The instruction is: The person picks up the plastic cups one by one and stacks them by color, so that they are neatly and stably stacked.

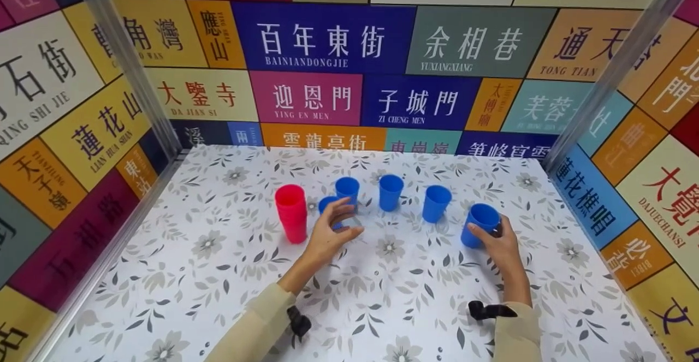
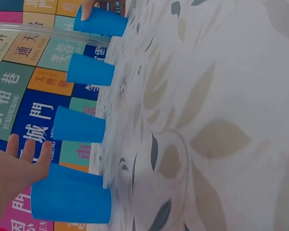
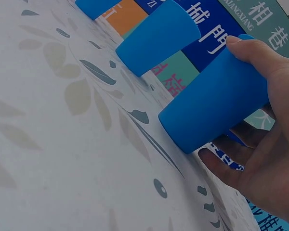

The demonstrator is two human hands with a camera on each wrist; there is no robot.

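Five blue plastic cups stand upright in an arc on the table. My right hand (image 1: 503,244) holds the rightmost blue cup (image 1: 468,236), thumb at the near side of its rim and fingers round the far side. The right wrist view shows that blue cup (image 3: 209,103) close up, with its base at the cloth. My left hand (image 1: 327,233) hovers beside the leftmost blue cup (image 1: 326,205), fingers spread and loosely bent, holding nothing; it partly hides this cup. In the left wrist view the fingers are near the closest blue cup (image 2: 70,202).
A stack of red cups (image 1: 292,214) stands left of the left hand. Between the hands are more blue cups (image 1: 390,194), (image 1: 437,205). The table (image 1: 382,307) has a floral cloth, and walls of coloured sign panels (image 1: 327,37) enclose its back and sides.
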